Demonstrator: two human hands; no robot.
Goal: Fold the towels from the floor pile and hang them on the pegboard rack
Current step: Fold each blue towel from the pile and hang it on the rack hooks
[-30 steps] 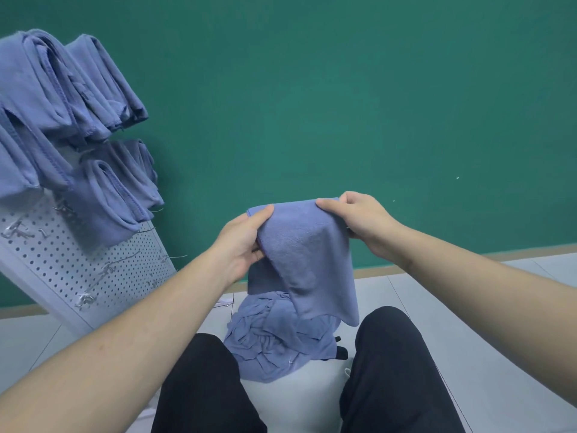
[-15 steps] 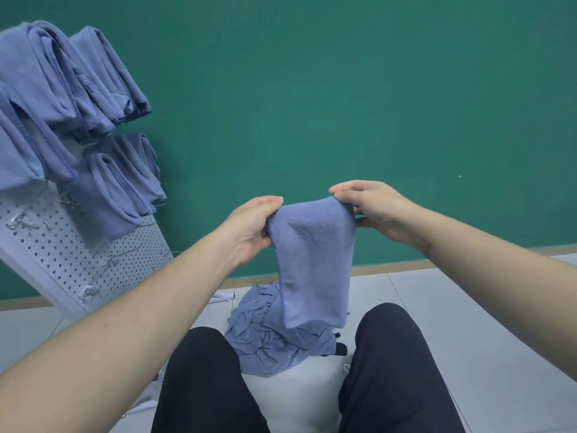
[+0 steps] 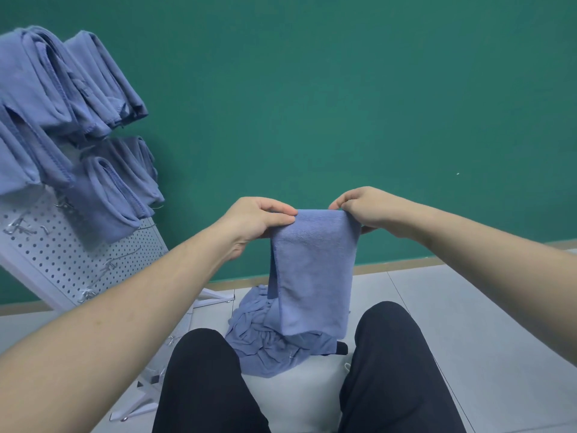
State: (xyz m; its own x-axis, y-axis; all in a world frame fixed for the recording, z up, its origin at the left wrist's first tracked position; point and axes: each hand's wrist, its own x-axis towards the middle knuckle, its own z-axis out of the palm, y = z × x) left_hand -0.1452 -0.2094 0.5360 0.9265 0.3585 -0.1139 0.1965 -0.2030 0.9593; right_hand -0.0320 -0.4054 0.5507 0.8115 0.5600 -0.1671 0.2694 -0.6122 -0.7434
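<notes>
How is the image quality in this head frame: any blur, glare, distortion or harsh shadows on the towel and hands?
Head view: lighting is soft and even, no glare; the held towel and both hands, left hand and right hand, are sharp enough, without obvious motion blur; wide-angle distortion tilts the pegboard rack and stretches the forearms at the edges; only faint shadows fall under the floor pile.

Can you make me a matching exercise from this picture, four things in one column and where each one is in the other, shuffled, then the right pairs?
Things:
1. held towel
2. pile
3. folded towels
4. hooks

Places:
A. on the floor between the knees
B. hanging on the upper part of the rack
C. bare, on the lower part of the rack
D. pinched at its top edge by the left hand and right hand

Pairs: 1-D, 2-A, 3-B, 4-C
</notes>
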